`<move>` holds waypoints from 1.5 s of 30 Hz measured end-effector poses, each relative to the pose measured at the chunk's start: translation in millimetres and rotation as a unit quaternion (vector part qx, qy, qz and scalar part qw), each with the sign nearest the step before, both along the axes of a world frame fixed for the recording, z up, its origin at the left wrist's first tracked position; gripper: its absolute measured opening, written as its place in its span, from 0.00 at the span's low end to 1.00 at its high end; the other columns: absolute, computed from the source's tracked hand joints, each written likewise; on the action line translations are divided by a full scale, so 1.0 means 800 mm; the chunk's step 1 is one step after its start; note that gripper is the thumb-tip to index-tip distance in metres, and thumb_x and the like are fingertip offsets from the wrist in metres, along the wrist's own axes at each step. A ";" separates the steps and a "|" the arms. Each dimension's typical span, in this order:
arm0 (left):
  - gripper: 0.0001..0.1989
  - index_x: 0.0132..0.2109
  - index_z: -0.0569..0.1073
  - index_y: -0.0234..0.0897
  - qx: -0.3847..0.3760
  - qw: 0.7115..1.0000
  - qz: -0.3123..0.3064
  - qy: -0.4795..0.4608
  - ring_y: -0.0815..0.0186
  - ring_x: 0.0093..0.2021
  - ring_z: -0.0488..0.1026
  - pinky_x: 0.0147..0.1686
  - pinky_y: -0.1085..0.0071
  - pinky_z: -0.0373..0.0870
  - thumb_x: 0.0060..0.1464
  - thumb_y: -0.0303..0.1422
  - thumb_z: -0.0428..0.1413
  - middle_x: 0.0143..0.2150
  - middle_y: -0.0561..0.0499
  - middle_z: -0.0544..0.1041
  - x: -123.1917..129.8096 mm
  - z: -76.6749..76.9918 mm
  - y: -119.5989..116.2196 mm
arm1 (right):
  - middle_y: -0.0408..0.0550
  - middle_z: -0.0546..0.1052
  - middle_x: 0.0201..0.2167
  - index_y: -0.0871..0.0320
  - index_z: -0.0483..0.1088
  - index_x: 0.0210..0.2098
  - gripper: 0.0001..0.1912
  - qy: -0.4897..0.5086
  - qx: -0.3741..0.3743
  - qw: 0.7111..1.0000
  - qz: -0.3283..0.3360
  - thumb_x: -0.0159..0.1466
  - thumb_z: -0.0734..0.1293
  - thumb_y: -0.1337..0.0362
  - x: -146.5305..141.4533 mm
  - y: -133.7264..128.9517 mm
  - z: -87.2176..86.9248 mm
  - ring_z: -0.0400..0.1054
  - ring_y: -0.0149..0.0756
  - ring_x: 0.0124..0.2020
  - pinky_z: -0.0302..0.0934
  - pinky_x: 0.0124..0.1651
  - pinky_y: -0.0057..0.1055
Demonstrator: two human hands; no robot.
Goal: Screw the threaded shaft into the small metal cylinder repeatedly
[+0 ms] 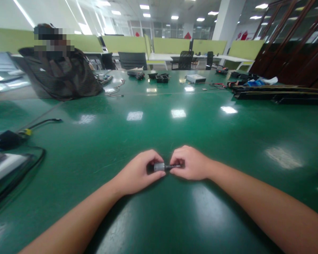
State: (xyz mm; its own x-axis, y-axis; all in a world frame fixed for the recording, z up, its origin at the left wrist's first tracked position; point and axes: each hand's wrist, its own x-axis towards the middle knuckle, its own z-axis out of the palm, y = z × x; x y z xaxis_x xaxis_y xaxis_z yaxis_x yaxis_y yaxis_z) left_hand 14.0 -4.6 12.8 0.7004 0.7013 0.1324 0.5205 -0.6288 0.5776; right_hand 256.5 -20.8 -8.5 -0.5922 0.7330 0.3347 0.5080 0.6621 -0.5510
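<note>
Aligning's best done w/ light pressure: silver-grey metal cylinder (159, 167) is held by L hand (141, 171), slim dark ridged rod (173, 166) by R hand (193, 164).

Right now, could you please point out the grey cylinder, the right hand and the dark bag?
Grey cylinder (159, 167), head view: on its light metal side.
Right hand (191, 163), head view: on the middle of the hand.
Dark bag (66, 84), head view: on its side facing the camera.
</note>
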 end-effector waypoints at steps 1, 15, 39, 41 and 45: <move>0.11 0.43 0.73 0.38 0.000 1.000 -0.001 0.001 0.63 0.37 0.73 0.37 0.68 0.68 0.57 0.40 0.61 0.38 0.50 0.76 0.000 -0.001 0.000 | 0.41 0.76 0.27 0.58 0.75 0.32 0.04 -0.001 -0.001 1.000 -0.001 0.58 0.73 0.65 0.000 0.000 0.000 0.69 0.31 0.30 0.59 0.39 0.29; 0.11 0.43 0.74 0.38 0.000 1.000 0.002 0.001 0.64 0.37 0.73 0.38 0.68 0.68 0.57 0.39 0.62 0.38 0.52 0.76 -0.001 -0.002 0.000 | 0.41 0.75 0.25 0.59 0.73 0.28 0.04 -0.001 0.001 1.000 0.013 0.54 0.73 0.67 0.014 0.006 0.003 0.68 0.31 0.28 0.60 0.38 0.29; 0.12 0.43 0.74 0.39 -0.008 1.000 0.010 -0.004 0.63 0.37 0.73 0.37 0.68 0.69 0.57 0.40 0.61 0.39 0.51 0.76 -0.001 0.000 -0.003 | 0.41 0.74 0.23 0.59 0.74 0.27 0.03 0.003 -0.081 0.997 0.019 0.53 0.72 0.68 0.038 0.018 0.004 0.66 0.29 0.25 0.59 0.31 0.26; 0.12 0.43 0.73 0.39 -0.006 1.000 0.010 -0.002 0.63 0.37 0.73 0.37 0.68 0.69 0.57 0.40 0.62 0.39 0.51 0.76 -0.001 -0.001 -0.003 | 0.41 0.74 0.24 0.59 0.75 0.28 0.03 0.002 -0.068 0.998 0.016 0.54 0.73 0.67 0.032 0.015 0.004 0.66 0.30 0.25 0.60 0.33 0.27; 0.12 0.43 0.73 0.39 0.007 1.000 0.010 0.001 0.63 0.37 0.73 0.37 0.68 0.68 0.57 0.39 0.61 0.38 0.51 0.76 -0.002 -0.005 -0.001 | 0.44 0.77 0.28 0.59 0.77 0.32 0.04 0.005 -0.027 1.000 0.013 0.57 0.73 0.65 0.012 0.007 0.003 0.69 0.32 0.30 0.61 0.37 0.29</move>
